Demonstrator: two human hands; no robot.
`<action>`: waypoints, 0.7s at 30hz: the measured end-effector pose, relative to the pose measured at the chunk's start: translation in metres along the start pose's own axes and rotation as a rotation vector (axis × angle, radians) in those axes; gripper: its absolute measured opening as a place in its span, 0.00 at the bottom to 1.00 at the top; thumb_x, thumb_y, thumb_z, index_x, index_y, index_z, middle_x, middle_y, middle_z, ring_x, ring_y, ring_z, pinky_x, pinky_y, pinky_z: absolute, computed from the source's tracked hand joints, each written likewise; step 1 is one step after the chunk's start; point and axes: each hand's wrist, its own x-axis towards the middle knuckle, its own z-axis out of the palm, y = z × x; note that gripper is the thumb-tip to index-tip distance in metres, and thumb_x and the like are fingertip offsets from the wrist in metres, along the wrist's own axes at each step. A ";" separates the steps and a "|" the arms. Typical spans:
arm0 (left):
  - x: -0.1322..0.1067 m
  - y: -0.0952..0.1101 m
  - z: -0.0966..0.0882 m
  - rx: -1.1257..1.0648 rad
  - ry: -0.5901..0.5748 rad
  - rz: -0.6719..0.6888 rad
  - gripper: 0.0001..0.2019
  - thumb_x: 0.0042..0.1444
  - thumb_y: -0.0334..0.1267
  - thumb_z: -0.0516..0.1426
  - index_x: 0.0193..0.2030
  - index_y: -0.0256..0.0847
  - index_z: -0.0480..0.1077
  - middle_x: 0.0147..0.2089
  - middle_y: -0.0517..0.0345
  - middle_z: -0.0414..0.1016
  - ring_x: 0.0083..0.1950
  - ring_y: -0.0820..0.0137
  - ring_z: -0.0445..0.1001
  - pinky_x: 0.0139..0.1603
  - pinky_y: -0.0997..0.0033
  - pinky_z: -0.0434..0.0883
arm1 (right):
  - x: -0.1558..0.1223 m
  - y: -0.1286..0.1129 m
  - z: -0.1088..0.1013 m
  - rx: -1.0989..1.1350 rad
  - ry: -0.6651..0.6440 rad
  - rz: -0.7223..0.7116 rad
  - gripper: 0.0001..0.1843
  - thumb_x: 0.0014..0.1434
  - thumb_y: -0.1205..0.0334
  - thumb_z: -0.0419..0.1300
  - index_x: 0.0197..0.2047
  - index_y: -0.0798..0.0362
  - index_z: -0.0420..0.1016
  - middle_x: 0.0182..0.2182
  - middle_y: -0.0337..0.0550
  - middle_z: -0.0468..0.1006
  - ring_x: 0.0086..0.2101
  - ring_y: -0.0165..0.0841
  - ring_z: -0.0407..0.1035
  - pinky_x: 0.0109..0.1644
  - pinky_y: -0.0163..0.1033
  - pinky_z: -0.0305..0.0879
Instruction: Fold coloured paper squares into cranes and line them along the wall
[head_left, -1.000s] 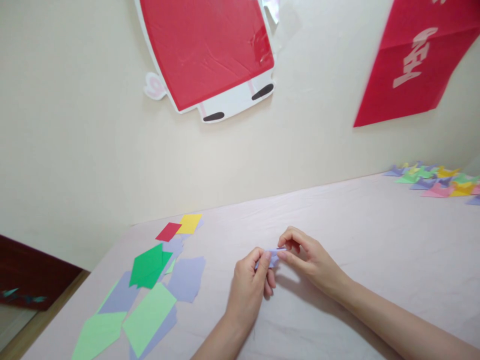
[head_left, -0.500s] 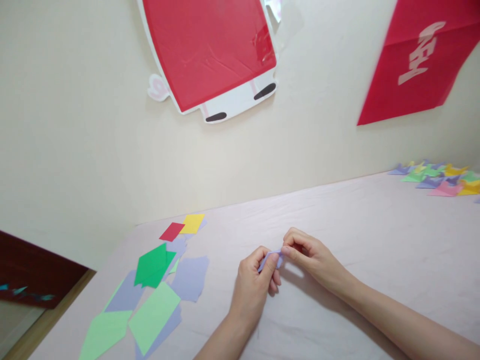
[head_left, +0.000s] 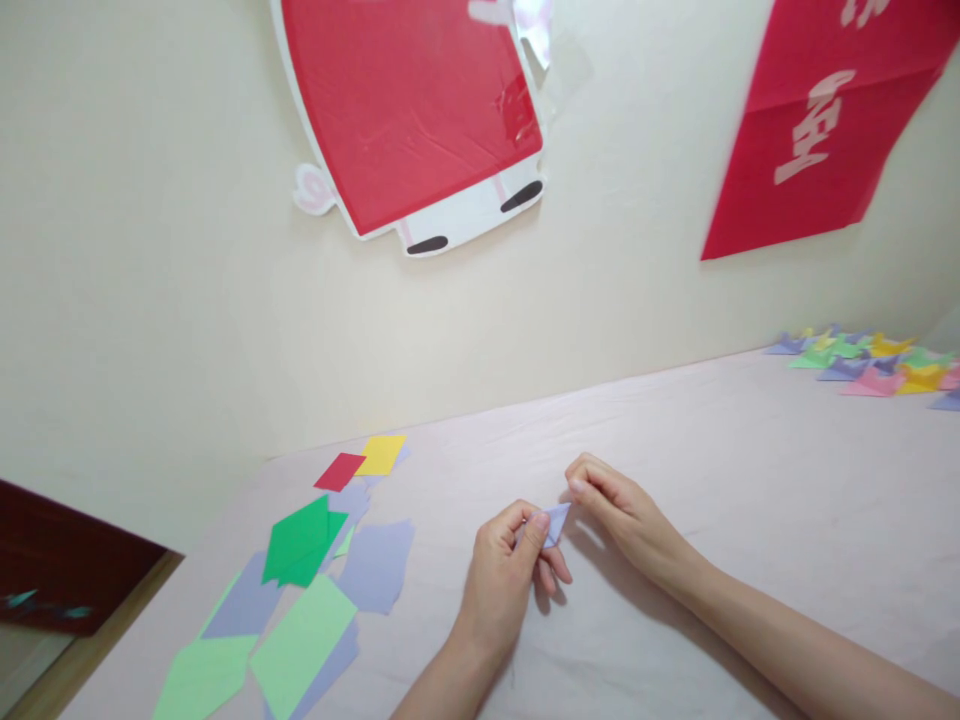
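A small piece of folded lavender paper (head_left: 556, 523) is pinched between the thumb and fingers of my left hand (head_left: 510, 560), just above the pale sheet. Its visible part is a pointed triangle; my left thumb covers the rest. My right hand (head_left: 619, 510) is closed, thumb against index finger, at the upper right tip of that paper. Further left lie flat paper pieces: a lavender sheet (head_left: 376, 567), light green sheets (head_left: 304, 645), dark green sheets (head_left: 298, 540), a red square (head_left: 340, 472) and a yellow square (head_left: 382, 455).
Several folded paper figures (head_left: 874, 365) in purple, green, yellow and pink stand at the far right, by the wall (head_left: 600, 320). A red character cutout (head_left: 420, 110) and a red banner (head_left: 814, 130) hang there. The sheet-covered surface (head_left: 465, 460) ends at the lower left.
The folded paper now shows a wider triangular face toward me. My left hand's lower fingers have spread a little, and the right fingertips have shifted slightly up. The view has tilted slightly.
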 end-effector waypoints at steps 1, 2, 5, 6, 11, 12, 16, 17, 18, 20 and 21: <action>0.000 -0.001 0.000 0.001 0.007 0.001 0.18 0.63 0.52 0.53 0.30 0.38 0.65 0.21 0.58 0.75 0.16 0.78 0.64 0.19 0.80 0.56 | 0.000 0.000 -0.001 0.016 0.020 0.017 0.17 0.68 0.51 0.48 0.30 0.50 0.62 0.29 0.37 0.64 0.32 0.33 0.61 0.38 0.38 0.58; 0.000 -0.001 0.000 0.002 0.010 0.000 0.18 0.63 0.52 0.54 0.30 0.38 0.65 0.21 0.58 0.75 0.16 0.78 0.64 0.19 0.79 0.56 | 0.001 -0.001 -0.002 0.025 0.029 0.030 0.17 0.68 0.51 0.47 0.32 0.50 0.63 0.29 0.37 0.65 0.33 0.34 0.62 0.39 0.38 0.59; 0.000 -0.003 -0.001 -0.004 -0.016 -0.003 0.18 0.62 0.53 0.54 0.31 0.38 0.66 0.21 0.58 0.75 0.17 0.77 0.65 0.19 0.79 0.57 | 0.000 -0.004 0.000 -0.020 -0.062 0.036 0.16 0.65 0.48 0.51 0.33 0.51 0.67 0.30 0.39 0.67 0.33 0.34 0.63 0.39 0.38 0.59; 0.000 -0.003 -0.001 -0.007 -0.027 -0.003 0.18 0.62 0.53 0.54 0.31 0.38 0.66 0.22 0.58 0.75 0.17 0.76 0.66 0.19 0.79 0.57 | -0.001 -0.005 0.002 -0.045 -0.104 0.040 0.17 0.64 0.48 0.52 0.31 0.51 0.67 0.28 0.38 0.67 0.33 0.34 0.63 0.38 0.38 0.59; 0.001 0.002 -0.002 -0.026 -0.098 -0.019 0.20 0.63 0.54 0.52 0.32 0.38 0.66 0.22 0.57 0.75 0.19 0.76 0.69 0.20 0.79 0.55 | -0.003 -0.009 0.007 -0.038 -0.169 0.082 0.20 0.64 0.48 0.53 0.25 0.51 0.65 0.24 0.37 0.67 0.29 0.32 0.62 0.36 0.37 0.59; 0.002 0.003 -0.003 -0.033 -0.117 -0.028 0.20 0.63 0.55 0.52 0.32 0.38 0.65 0.23 0.56 0.76 0.20 0.75 0.70 0.20 0.79 0.55 | -0.003 -0.010 0.007 -0.022 -0.168 0.086 0.20 0.64 0.48 0.53 0.26 0.51 0.65 0.23 0.37 0.68 0.29 0.32 0.63 0.36 0.37 0.59; 0.005 0.008 -0.003 -0.024 -0.139 -0.087 0.18 0.57 0.52 0.59 0.32 0.37 0.67 0.27 0.52 0.79 0.23 0.73 0.73 0.21 0.78 0.57 | -0.002 -0.012 0.005 0.013 -0.181 0.115 0.19 0.63 0.49 0.53 0.26 0.51 0.65 0.22 0.37 0.70 0.28 0.32 0.64 0.36 0.37 0.60; 0.005 0.008 -0.003 -0.016 -0.130 -0.099 0.17 0.55 0.51 0.61 0.32 0.37 0.67 0.27 0.52 0.79 0.23 0.72 0.74 0.21 0.78 0.57 | -0.002 -0.011 0.005 0.003 -0.182 0.118 0.19 0.63 0.49 0.53 0.26 0.51 0.65 0.22 0.36 0.69 0.28 0.32 0.64 0.35 0.37 0.60; 0.005 0.008 -0.003 -0.011 -0.122 -0.106 0.17 0.55 0.50 0.61 0.31 0.37 0.67 0.27 0.52 0.79 0.23 0.72 0.74 0.22 0.78 0.57 | -0.002 -0.011 0.004 -0.015 -0.182 0.116 0.18 0.63 0.50 0.53 0.25 0.51 0.66 0.22 0.36 0.69 0.28 0.32 0.63 0.35 0.36 0.59; 0.004 0.008 -0.002 -0.010 -0.125 -0.112 0.17 0.55 0.50 0.60 0.31 0.37 0.67 0.26 0.52 0.79 0.23 0.71 0.75 0.22 0.77 0.57 | -0.002 -0.009 0.004 -0.068 -0.176 0.102 0.18 0.62 0.52 0.54 0.24 0.52 0.65 0.22 0.36 0.67 0.27 0.31 0.62 0.34 0.36 0.57; 0.004 0.009 -0.002 -0.014 -0.136 -0.115 0.17 0.56 0.50 0.60 0.31 0.37 0.67 0.26 0.51 0.79 0.24 0.71 0.75 0.22 0.77 0.57 | -0.002 -0.008 0.003 -0.093 -0.175 0.094 0.18 0.62 0.52 0.54 0.24 0.52 0.65 0.22 0.36 0.67 0.27 0.31 0.61 0.33 0.36 0.57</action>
